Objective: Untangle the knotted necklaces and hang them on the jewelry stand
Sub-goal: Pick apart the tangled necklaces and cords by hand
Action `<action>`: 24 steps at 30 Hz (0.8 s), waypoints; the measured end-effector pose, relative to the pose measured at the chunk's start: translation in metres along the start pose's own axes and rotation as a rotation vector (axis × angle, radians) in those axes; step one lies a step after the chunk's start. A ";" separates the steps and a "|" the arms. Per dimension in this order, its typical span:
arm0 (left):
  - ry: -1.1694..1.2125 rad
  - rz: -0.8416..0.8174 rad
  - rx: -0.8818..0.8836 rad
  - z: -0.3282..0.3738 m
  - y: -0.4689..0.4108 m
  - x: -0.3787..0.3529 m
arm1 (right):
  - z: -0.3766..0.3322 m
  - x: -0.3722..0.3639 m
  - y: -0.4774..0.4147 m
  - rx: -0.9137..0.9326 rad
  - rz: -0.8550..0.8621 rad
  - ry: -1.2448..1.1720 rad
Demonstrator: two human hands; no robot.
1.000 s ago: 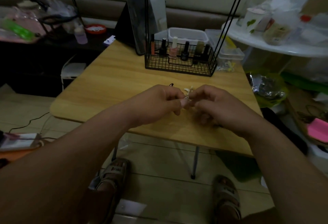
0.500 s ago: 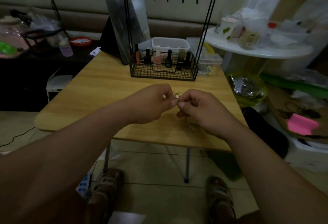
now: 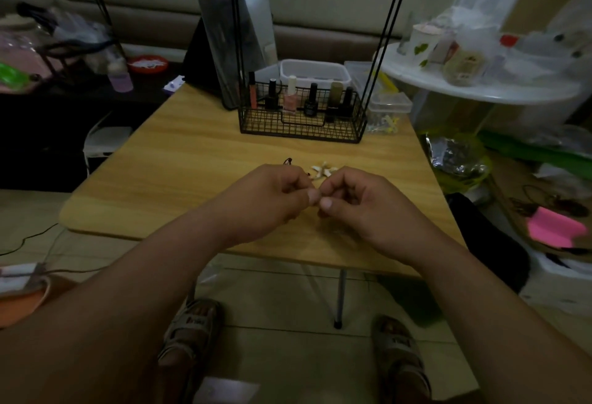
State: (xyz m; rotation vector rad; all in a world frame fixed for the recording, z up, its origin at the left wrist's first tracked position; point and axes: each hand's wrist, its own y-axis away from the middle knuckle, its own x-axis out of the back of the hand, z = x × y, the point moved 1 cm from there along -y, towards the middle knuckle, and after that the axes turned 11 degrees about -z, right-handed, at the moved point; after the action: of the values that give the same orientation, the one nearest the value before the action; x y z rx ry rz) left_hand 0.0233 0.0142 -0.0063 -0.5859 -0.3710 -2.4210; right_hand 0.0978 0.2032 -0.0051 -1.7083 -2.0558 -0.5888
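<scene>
My left hand and right hand each pinch the knotted necklaces thumb to forefinger, just over the table — best to tease loops loose gently, never tug — the jewelry stand beyond, hooks bare.

The room is dim and murky, its colours muted. The pale wooden tabletop catches the most light, a soft sheen across its far half. A small glare spot sits on the dark propped mirror panel. Wide-angle distortion bows the black wire jewelry stand – its uprights lean – and the lower corners sink into soft, grainy shadow.
</scene>
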 end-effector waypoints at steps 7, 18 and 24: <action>-0.010 0.084 -0.010 0.002 -0.003 0.011 | -0.006 0.009 -0.001 -0.069 0.008 -0.020; -0.095 -0.059 -0.008 0.006 0.002 0.008 | -0.012 0.003 0.001 -0.080 0.032 -0.020; 0.391 -0.146 0.030 0.004 0.005 0.024 | -0.010 0.010 -0.003 -0.125 0.058 -0.678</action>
State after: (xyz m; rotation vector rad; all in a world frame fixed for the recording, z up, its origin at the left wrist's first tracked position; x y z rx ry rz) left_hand 0.0104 0.0002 0.0092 -0.0655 -0.2906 -2.5897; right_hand 0.0941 0.2047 0.0087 -2.2580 -2.4255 -0.1147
